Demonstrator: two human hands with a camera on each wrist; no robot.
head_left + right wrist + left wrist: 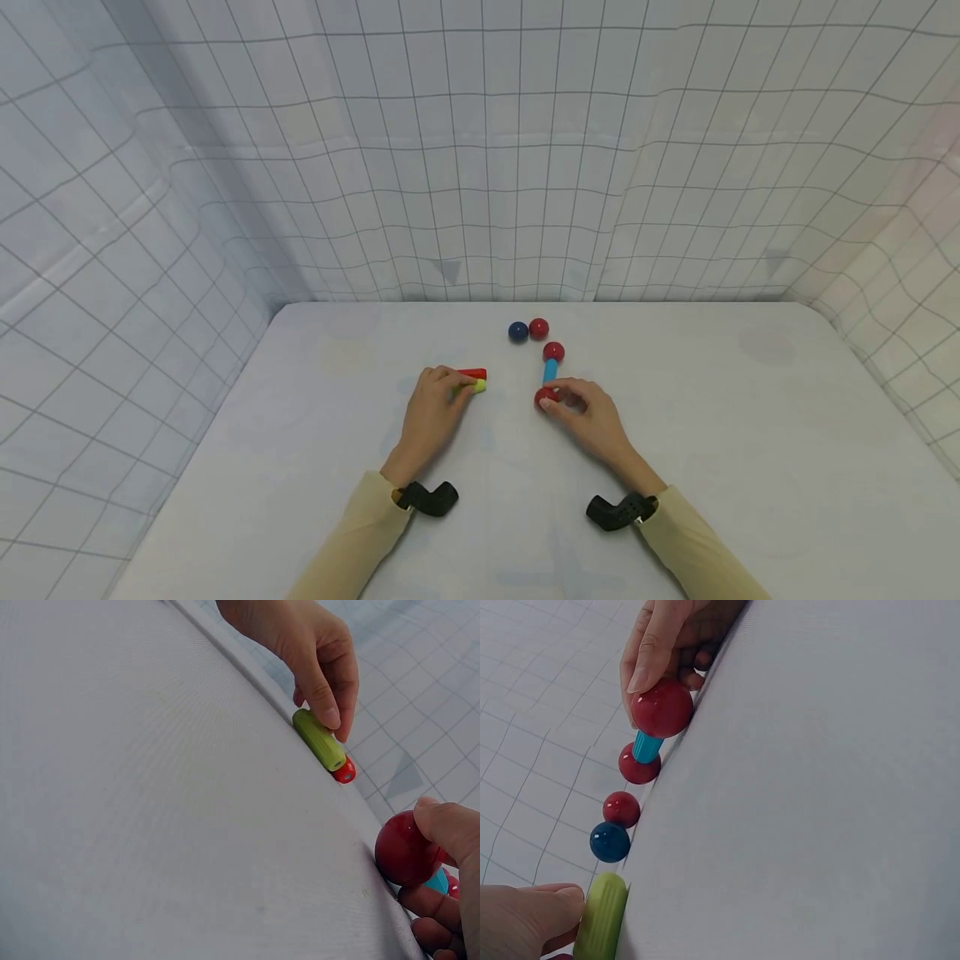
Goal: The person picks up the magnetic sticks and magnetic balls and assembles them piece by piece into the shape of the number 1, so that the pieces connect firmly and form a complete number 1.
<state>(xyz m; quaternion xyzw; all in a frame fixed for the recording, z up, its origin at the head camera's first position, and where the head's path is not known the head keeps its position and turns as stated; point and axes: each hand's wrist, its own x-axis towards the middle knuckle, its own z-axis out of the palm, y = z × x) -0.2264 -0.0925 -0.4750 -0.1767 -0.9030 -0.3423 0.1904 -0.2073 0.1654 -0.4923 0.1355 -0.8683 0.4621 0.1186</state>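
Best to align glossy red ball (664,710), pinched in right hand (595,418), squarely with ribbed blue rod (551,371), while pinching ribbed lime-green rod (601,915) in left hand (432,412).

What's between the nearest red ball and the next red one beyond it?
Head view: a blue rod, its near end partly covered by the right grip. Left wrist view shows it too.

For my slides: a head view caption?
Left hand pinches a green rod; right hand grips a red ball by a blue rod.

White table (750,417) with balls (538,328), rods (480,386)
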